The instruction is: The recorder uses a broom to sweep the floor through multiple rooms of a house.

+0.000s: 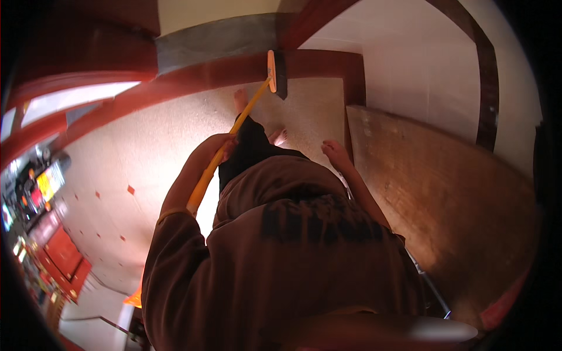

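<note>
My left hand point(225, 145) grips the yellow handle point(246, 115) of a long-handled floor tool, a squeegee or push broom. Its narrow orange head point(271, 71) is over the dark red floor border point(316, 65), in front of my feet. A dark patch beside the head may be its shadow or its underside. The handle's rear end runs back along my left forearm. Out to the right, my right hand point(337, 154) hangs free beside my body, fingers loosely bent, with nothing visible in it.
My bare foot point(240, 100) stands on the pale floor point(145, 145). On the right leans a large brown wooden board point(430, 180). Dark red wooden frames point(79, 57) line the front left. Parked motorbikes point(37, 188) and a red cabinet point(63, 252) are at far left.
</note>
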`<state>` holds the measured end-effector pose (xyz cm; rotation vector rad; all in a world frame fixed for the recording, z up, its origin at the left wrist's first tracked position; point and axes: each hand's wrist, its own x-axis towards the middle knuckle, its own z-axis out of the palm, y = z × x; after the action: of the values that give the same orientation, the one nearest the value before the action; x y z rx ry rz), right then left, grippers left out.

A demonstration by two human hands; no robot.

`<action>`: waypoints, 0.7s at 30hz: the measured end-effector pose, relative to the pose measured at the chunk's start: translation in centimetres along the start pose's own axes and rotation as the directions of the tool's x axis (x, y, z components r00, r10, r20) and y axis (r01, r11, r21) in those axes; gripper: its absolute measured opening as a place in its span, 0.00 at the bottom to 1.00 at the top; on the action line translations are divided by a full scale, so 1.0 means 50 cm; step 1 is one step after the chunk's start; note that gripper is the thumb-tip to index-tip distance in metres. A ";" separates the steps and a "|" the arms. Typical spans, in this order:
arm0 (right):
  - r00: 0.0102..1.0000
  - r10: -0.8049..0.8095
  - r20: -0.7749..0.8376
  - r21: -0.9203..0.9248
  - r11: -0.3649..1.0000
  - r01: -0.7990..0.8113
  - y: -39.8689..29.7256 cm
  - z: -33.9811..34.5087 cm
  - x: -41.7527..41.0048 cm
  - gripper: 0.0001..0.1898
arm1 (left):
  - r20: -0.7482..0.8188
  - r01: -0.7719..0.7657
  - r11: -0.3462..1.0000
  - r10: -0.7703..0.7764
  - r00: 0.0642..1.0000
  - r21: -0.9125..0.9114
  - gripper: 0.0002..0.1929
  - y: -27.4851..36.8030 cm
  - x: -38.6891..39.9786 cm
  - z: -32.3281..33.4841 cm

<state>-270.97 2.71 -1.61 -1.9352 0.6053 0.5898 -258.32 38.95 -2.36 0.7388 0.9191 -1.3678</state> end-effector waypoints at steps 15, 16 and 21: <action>0.929 -0.075 0.362 -0.563 0.777 0.282 -0.073 0.031 0.197 0.18 | -0.240 -0.272 0.806 0.167 0.956 -0.525 0.10 -0.265 -0.231 -0.248; 0.916 -0.017 0.400 -0.603 0.748 0.277 -0.107 0.032 0.204 0.17 | -0.128 -0.241 0.731 0.207 0.970 -0.638 0.10 -0.268 -0.250 -0.235; 0.976 0.018 0.217 -0.389 0.919 0.070 -0.193 0.069 0.239 0.16 | 0.121 -0.130 0.576 0.377 0.918 -0.807 0.12 -0.237 -0.285 -0.195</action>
<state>-256.28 7.72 -4.14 -2.2082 0.3361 0.9511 -270.83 53.29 6.43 -0.0323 1.0117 -0.6422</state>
